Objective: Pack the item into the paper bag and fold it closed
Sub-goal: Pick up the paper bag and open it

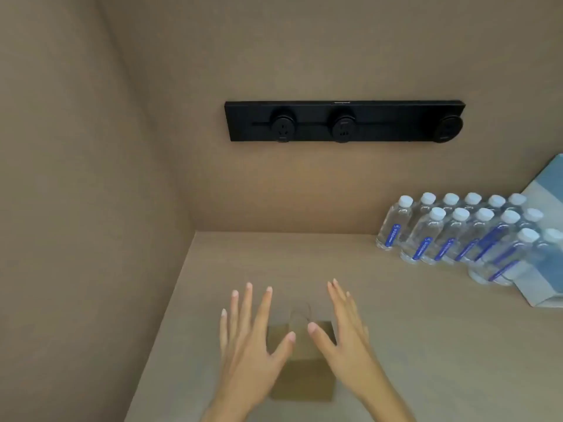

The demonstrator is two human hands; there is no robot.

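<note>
A small brown paper bag (pixel 303 379) lies flat on the beige counter (pixel 426 330), near its front edge. Just beyond the bag's far end stands a faint clear object (pixel 300 315), perhaps a small glass; it is too dim to tell. My left hand (pixel 249 339) hovers over the bag's left side with its fingers spread and nothing in it. My right hand (pixel 344 330) hovers over the bag's right side, fingers straight and apart, also holding nothing. Both hands hide the bag's upper corners.
Several water bottles (pixel 457 236) with white caps and blue labels stand in rows at the back right. A pale blue box (pixel 545 278) lies beside them at the right edge. A black socket strip (pixel 344 121) is fixed on the back wall. A side wall closes the left.
</note>
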